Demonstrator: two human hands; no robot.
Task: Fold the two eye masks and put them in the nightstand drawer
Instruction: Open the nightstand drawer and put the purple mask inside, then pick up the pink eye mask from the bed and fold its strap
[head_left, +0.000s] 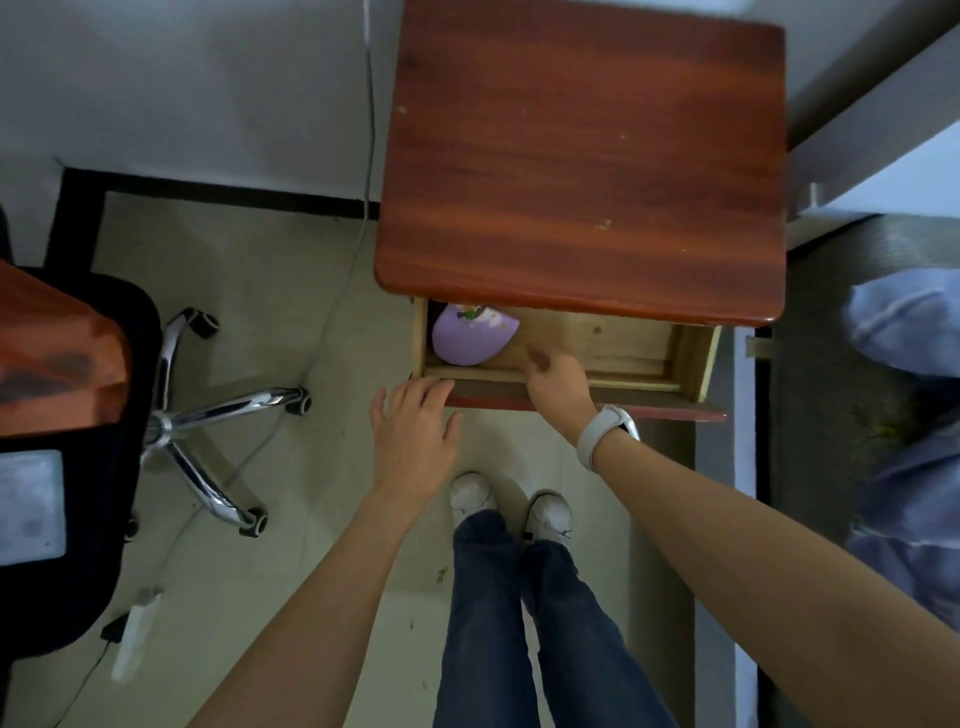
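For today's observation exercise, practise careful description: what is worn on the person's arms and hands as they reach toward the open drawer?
Both forearms are bare, with no sleeves in view. The right hand has a white band on its wrist, with a rounded, watch-like body. The left hand wears nothing: no glove, ring or band shows.

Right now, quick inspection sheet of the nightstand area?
Surface: nightstand top bare, reddish wood.
Job's things: drawer open; one purple eye mask at its left end; second mask not seen.
Clutter: nothing seen in the rest of the drawer.
Grippers: left hand open, fingers at the drawer front; right hand reaching over the drawer edge, holding nothing.
Cables: white cable down the wall; black cable and power strip on the floor.
Surroundings: office chair left, bedding right.
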